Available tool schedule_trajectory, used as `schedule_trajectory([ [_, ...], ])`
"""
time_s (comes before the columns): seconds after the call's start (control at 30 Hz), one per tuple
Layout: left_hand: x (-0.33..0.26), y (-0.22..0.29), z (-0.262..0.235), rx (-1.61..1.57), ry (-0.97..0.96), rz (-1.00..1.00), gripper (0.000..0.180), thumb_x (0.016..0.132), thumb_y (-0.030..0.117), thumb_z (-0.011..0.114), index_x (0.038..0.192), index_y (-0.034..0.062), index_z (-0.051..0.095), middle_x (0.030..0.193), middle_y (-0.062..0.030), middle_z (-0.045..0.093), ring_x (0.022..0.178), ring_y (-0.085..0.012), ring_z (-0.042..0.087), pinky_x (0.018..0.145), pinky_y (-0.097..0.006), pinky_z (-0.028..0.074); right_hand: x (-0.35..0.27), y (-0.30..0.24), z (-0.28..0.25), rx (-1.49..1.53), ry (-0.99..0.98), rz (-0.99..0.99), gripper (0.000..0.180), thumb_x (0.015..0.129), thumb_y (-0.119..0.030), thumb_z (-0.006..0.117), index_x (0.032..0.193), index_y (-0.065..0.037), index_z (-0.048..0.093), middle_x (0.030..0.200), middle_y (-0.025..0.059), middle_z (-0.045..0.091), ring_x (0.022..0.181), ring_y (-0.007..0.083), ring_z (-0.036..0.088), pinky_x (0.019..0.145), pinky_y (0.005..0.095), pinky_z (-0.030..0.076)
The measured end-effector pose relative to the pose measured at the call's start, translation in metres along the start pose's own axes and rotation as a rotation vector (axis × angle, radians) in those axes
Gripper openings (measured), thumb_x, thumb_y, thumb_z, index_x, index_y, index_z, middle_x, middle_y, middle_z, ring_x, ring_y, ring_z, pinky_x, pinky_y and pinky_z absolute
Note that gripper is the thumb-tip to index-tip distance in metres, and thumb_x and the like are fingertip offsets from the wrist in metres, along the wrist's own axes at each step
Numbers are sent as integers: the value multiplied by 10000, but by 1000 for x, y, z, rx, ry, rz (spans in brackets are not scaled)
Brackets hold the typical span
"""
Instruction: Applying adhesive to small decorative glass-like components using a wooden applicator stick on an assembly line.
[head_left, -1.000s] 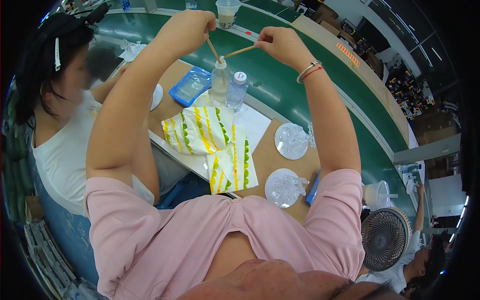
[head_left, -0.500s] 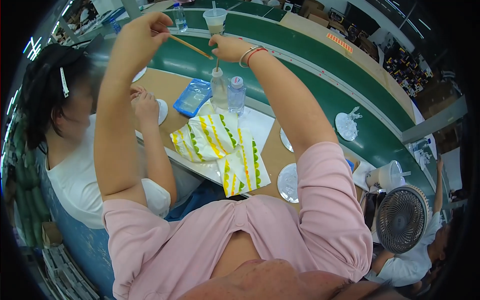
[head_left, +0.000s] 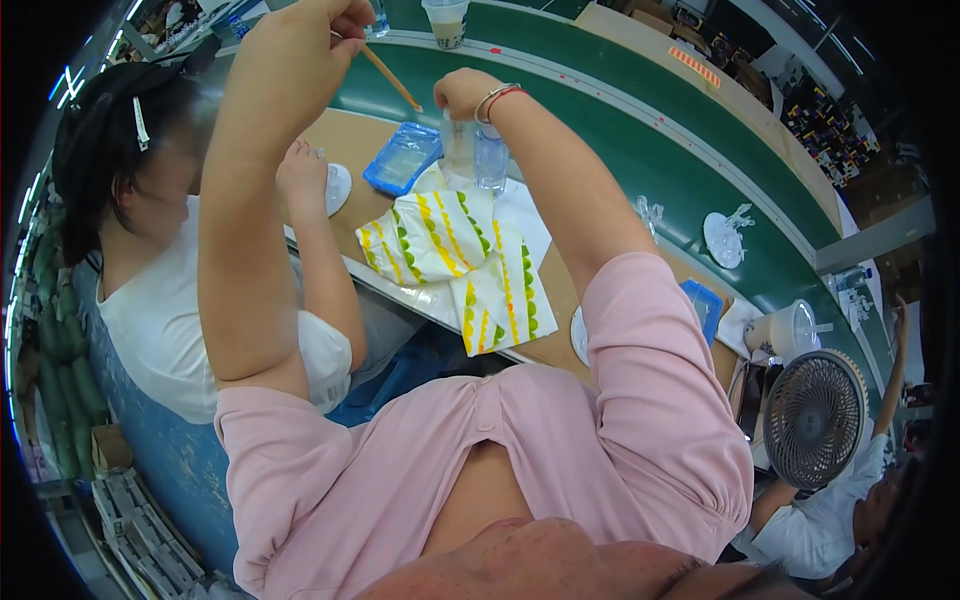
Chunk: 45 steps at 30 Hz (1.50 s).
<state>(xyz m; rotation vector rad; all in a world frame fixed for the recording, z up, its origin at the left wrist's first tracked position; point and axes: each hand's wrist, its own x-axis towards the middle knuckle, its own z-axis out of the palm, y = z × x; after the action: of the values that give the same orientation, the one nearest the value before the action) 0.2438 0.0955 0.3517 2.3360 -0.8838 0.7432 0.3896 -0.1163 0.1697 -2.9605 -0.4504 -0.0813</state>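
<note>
Wooden stick (head_left: 390,78): thin, tan, slanted, raised over bench far edge. Left hand (head_left: 325,22) fisted on its upper end; lower tip points at right hand (head_left: 462,92), just short of it. Right hand curled; grip contents unclear. Clear bottle (head_left: 491,160) directly below, upright.

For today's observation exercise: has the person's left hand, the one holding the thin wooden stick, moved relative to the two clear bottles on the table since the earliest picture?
Yes. The left hand with the wooden stick has drawn away leftward from the clear bottles; earlier it was directly above them.
</note>
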Motion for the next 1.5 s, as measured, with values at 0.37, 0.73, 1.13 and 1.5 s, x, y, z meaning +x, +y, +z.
schedule_trajectory([
  [0.37, -29, 22, 5, 19, 85, 121, 94, 747, 8, 620, 841, 16, 617, 760, -161, 650, 735, -313, 652, 662, -362, 514, -25, 3, 8, 26, 152, -46, 271, 759, -100, 655, 1030, -88, 658, 1001, 99, 678, 997, 264, 625, 853, 348, 497],
  [0.73, -139, 57, 92, -164, 281, 427, 174, 759, 77, 566, 933, 61, 574, 816, -76, 592, 717, -259, 596, 603, -374, 470, -247, -83, -38, 1784, 65, 301, 546, 978, -449, 399, 1076, 43, 614, 1031, 117, 667, 946, 183, 645, 862, 312, 489],
  [1.13, -330, 7, 140, -599, -122, 319, 67, 814, 77, 637, 851, 53, 586, 823, -114, 544, 722, -264, 545, 621, -330, 444, -360, -170, 107, 2013, -41, 695, 378, 992, -354, 420, 839, -46, 578, 672, 39, 579, 577, 122, 565, 602, 297, 514],
  [1.5, -369, -12, 217, -1468, -369, -1060, 348, 978, 194, 490, 1199, -74, 484, 1096, -175, 614, 960, -223, 643, 827, -304, 533, -397, -175, 166, 1794, -287, 714, 425, 1006, -411, 376, 796, -64, 507, 504, -40, 334, 419, 71, 295, 454, 229, 366],
])
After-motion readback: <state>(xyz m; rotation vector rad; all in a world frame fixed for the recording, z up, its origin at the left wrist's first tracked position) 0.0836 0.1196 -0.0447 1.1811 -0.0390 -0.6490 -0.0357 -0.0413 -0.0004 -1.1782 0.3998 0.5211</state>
